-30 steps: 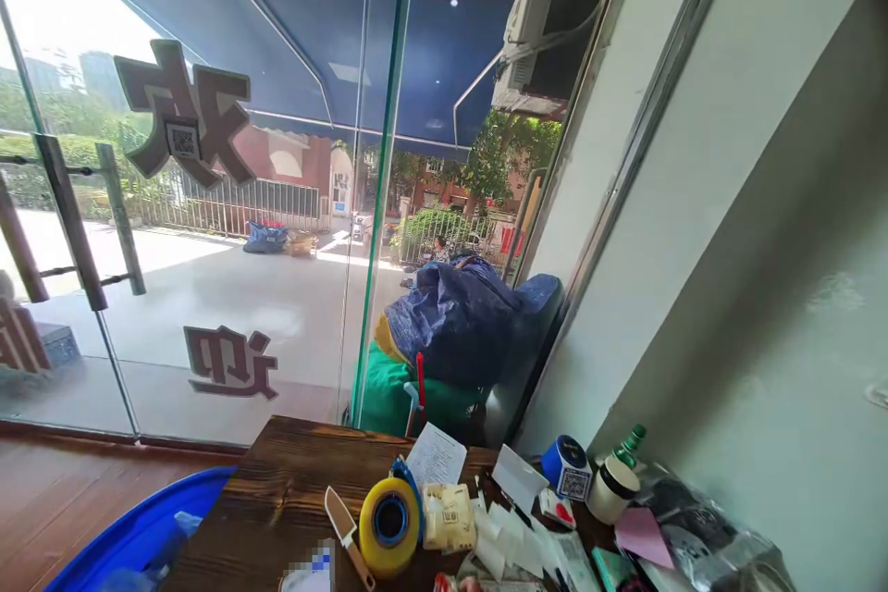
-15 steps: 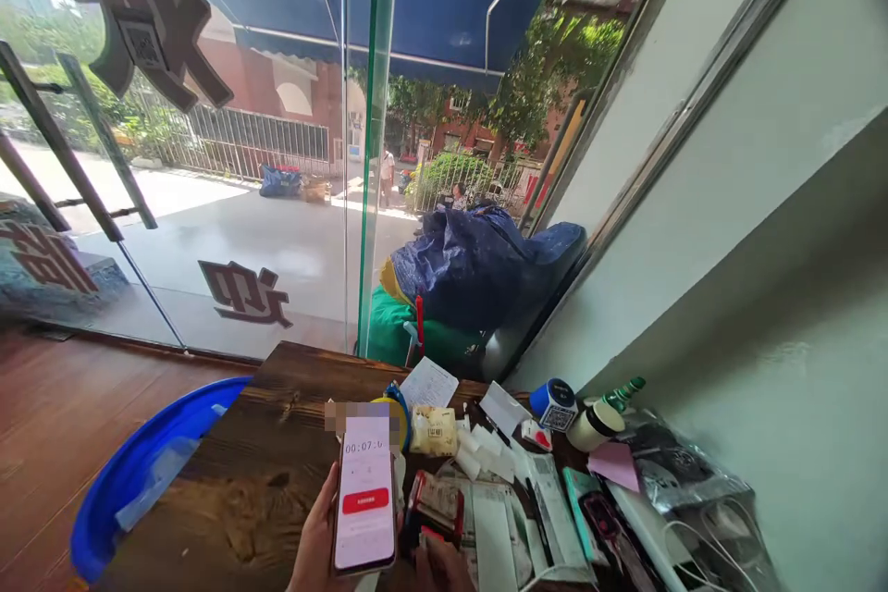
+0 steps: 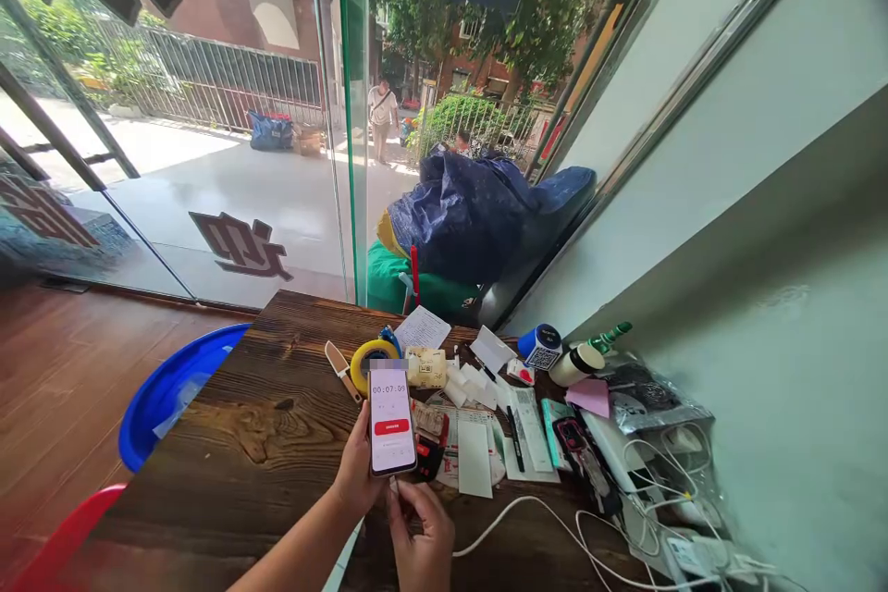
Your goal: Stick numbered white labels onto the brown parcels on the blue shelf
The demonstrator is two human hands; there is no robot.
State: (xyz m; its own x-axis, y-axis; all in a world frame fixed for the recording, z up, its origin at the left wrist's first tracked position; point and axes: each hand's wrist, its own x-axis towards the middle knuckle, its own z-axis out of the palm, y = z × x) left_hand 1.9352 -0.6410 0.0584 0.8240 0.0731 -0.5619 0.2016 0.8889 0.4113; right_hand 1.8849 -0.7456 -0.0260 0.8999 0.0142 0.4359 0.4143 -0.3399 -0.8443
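The person's left hand (image 3: 356, 464) grips a phone (image 3: 392, 412), its lit screen showing 00:07:09, above the wooden tabletop (image 3: 277, 458). The right hand (image 3: 423, 532) pinches the end of a white cable (image 3: 531, 499) at the phone's bottom edge; whether it is plugged in is unclear.

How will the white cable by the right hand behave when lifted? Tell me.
The white cable is probably floppy, as it bends in loose curves across the wooden table. It looks thin, so likely light. Lifted far, it might snag, since it runs from the right hand toward a jumble of white cords at the table's right side.
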